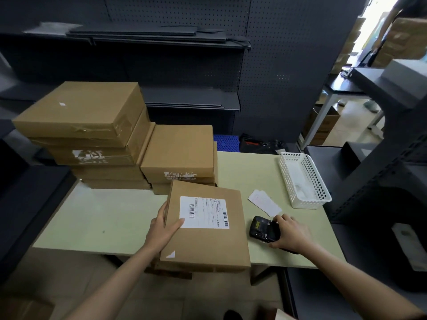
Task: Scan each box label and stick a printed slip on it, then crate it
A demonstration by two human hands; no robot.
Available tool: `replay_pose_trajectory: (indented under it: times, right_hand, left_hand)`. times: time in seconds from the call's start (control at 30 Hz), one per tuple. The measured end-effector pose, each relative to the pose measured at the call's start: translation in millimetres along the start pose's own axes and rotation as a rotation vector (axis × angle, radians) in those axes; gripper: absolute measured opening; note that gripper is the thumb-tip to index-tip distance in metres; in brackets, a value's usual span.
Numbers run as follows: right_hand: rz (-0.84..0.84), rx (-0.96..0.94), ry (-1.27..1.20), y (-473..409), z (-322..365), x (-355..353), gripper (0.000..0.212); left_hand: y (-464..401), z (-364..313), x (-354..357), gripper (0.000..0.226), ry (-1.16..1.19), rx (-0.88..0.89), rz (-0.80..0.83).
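A flat brown cardboard box [205, 241] lies at the table's front edge, its white barcode label [204, 212] facing up. My left hand [163, 228] grips the box's left side, thumb on top beside the label. To the right of the box, a black handheld scanner [263, 229] rests on the table. My right hand [290, 234] curls round the scanner's right end. A few white printed slips [264, 202] lie just behind the scanner.
Two stacks of brown boxes [92, 135] [180, 155] fill the back left of the pale green table [104, 218]. A white mesh basket [303, 179] stands at the back right. Dark shelving surrounds the table; a blue crate [225, 140] sits behind it.
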State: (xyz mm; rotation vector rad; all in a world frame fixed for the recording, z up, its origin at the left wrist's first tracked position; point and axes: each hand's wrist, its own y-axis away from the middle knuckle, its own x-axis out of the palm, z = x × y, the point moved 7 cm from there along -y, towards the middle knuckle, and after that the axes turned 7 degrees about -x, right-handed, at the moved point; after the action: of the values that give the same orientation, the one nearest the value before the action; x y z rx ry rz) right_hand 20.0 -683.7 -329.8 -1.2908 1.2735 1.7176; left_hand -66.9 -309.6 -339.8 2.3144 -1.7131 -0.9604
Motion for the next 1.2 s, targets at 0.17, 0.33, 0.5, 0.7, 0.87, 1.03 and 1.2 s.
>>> replay_pose_trajectory:
  times: [0.17,0.33,0.5,0.7,0.87,1.03,1.2]
  right_hand:
    - [0.023,-0.024,0.024,-9.2,-19.0,16.1,0.074]
    - [0.052,-0.047,0.011,-22.4,-26.8,32.3,0.078]
    - [0.068,-0.065,-0.034,-32.1,-34.0,44.5,0.082]
    - [0.095,-0.117,-0.03,-40.2,-39.6,52.0,0.082]
    - [0.044,-0.143,-0.101,-45.1,-52.6,46.8,0.055]
    - [-0.114,-0.119,-0.231,-68.6,-50.4,27.4,0.039]
    - [-0.132,-0.059,-0.222,-101.1,-48.3,24.5,0.054]
  left_hand:
    - [0.6,0.5,31.7,0.079,0.062,-0.014,0.006]
    - [0.1,11.7,49.1,0.079,0.142,-0.067,-0.035]
    - [3.2,16.3,57.6,0.073,0.159,-0.056,-0.098]
    - [5.7,18.7,68.9,0.095,0.006,-0.08,-0.169]
    - [0.8,26.5,69.5,0.098,-0.024,-0.066,-0.195]
    - [-1.3,29.0,70.8,0.098,-0.013,-0.068,-0.191]
    - [-1.9,29.1,70.5,0.101,-0.006,-0.073,-0.194]
